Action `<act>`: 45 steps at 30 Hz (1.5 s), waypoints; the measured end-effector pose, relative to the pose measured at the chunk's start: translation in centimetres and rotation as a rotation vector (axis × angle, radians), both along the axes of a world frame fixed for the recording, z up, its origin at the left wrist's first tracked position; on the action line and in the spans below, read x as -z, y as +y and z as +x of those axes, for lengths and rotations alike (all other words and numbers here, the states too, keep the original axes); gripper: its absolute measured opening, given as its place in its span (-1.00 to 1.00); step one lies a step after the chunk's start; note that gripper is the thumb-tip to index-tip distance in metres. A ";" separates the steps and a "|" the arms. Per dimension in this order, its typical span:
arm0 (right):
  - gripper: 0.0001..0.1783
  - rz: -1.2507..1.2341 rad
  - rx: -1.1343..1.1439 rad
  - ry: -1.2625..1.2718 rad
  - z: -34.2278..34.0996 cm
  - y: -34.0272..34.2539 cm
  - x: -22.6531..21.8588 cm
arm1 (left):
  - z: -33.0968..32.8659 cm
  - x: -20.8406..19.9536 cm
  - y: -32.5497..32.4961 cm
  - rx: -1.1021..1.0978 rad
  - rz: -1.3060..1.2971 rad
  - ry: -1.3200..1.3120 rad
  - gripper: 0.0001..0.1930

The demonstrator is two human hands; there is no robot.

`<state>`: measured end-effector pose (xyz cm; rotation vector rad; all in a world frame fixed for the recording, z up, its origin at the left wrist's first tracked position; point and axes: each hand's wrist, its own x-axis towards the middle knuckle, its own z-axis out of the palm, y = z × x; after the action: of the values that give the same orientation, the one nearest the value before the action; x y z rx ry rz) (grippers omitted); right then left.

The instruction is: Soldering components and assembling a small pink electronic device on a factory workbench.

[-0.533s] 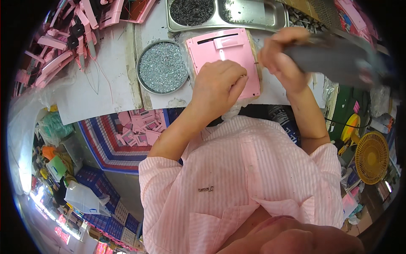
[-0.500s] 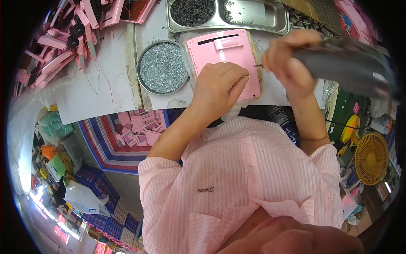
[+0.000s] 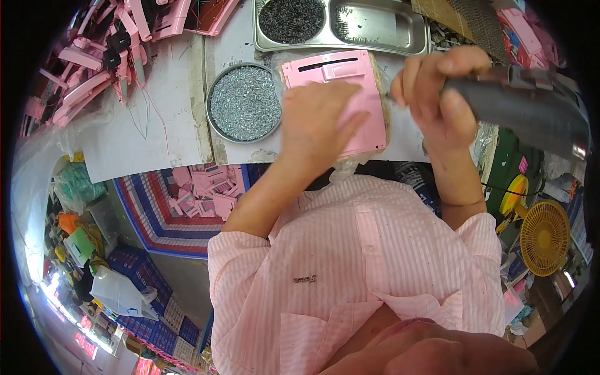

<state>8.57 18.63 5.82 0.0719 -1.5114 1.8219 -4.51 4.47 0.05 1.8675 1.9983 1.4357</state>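
A pink plastic panel (image 3: pixel 359 134) with a dark slot along its far edge lies in front of me on a padded, film-wrapped pad. My left hand (image 3: pixel 315 119) is over its left part, blurred, with thumb and fingers apart; nothing shows between them. In my right hand (image 3: pixel 440 94) is a dark power screwdriver (image 3: pixel 519 100), held almost level, its tip pointing left, close to the panel's right edge. A round metal dish (image 3: pixel 245 103) full of small silvery screws stands just left of the panel.
Behind the panel sits a metal tray (image 3: pixel 375 47) with dark screws and springs in its compartments. Pink assemblies with loose wires (image 3: pixel 94 56) pile up at the far left. Below the table's edge is a striped bin (image 3: pixel 150 212) of pink parts; a yellow fan (image 3: pixel 544 237) stands at right.
My left hand has shifted slightly left and its thumb has spread from the fingers, which were pinched together over the panel. The screwdriver has moved slightly right, away from the panel.
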 end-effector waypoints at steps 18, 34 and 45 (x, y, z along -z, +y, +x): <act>-0.73 -0.116 0.299 -0.229 -4.2 3.8 4.5 | -9.4 2.6 -5.7 -0.292 -0.412 0.142 -0.88; -0.64 -0.026 -0.212 -0.027 -6.0 -3.1 -0.6 | -3.8 0.6 -3.3 -0.007 -0.045 -0.079 -0.83; -0.70 -0.002 -0.132 -0.011 -9.4 -0.9 2.1 | -8.3 0.3 -6.5 -0.346 -0.505 0.213 -0.81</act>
<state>-0.83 17.77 3.76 0.1646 -1.5447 1.9298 -12.86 -2.02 -0.21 1.5589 2.5731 0.6836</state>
